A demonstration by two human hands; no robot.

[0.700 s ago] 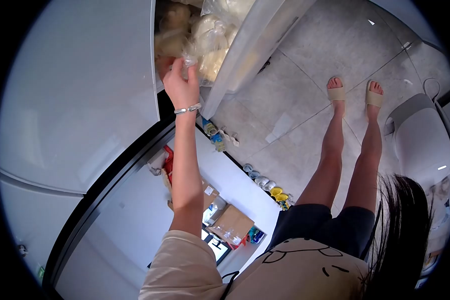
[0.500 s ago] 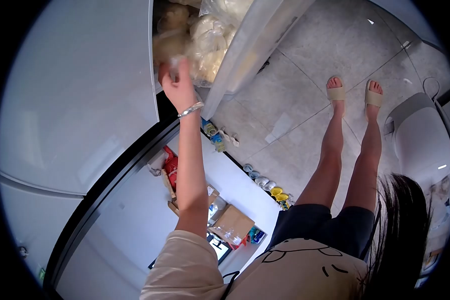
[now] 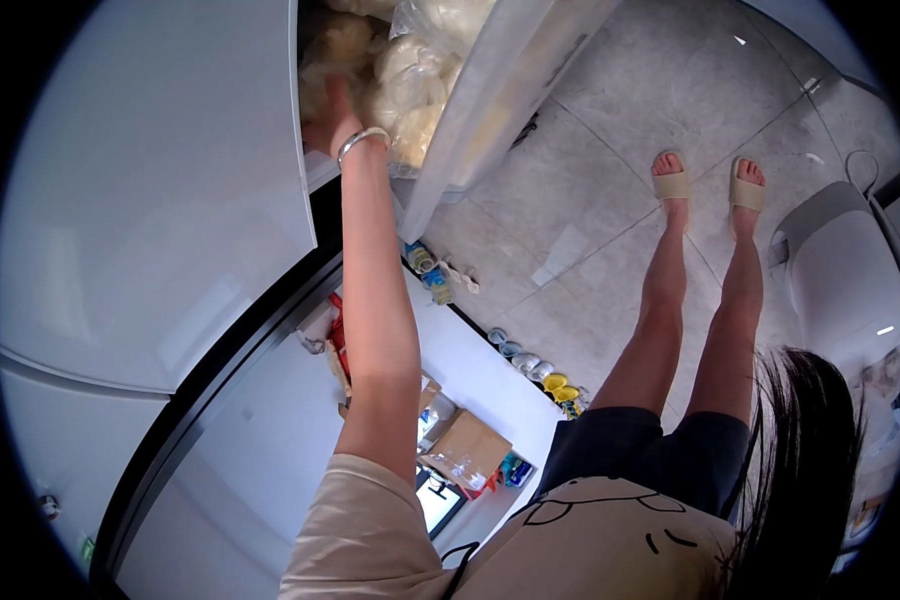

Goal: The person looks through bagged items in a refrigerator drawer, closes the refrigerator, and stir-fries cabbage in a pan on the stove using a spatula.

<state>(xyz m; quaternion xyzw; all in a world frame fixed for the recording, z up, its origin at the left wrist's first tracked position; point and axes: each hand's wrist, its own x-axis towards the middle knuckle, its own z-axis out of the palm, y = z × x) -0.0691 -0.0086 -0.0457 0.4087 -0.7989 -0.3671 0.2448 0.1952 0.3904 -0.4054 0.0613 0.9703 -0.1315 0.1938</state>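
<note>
My left hand, a silver bangle at its wrist, reaches into an open bin with a translucent, whitish side wall. One digit stretches up along the clear plastic bags, which hold pale, lumpy contents I cannot identify. The other fingers are partly hidden by the edge of a glossy white panel on the left. The hand looks open, and I see nothing held in it. My right hand is out of view.
Below my forearm lie cardboard boxes and red items. Several shoes line the grey tiled floor. A white, rounded seat-like object stands at the right. A dark frame edge runs beneath the panel.
My left hand has moved farther up and deeper into the bin. Its fingers, curled together around a blurred whitish spot before, now look stretched and partly hidden by the panel.
</note>
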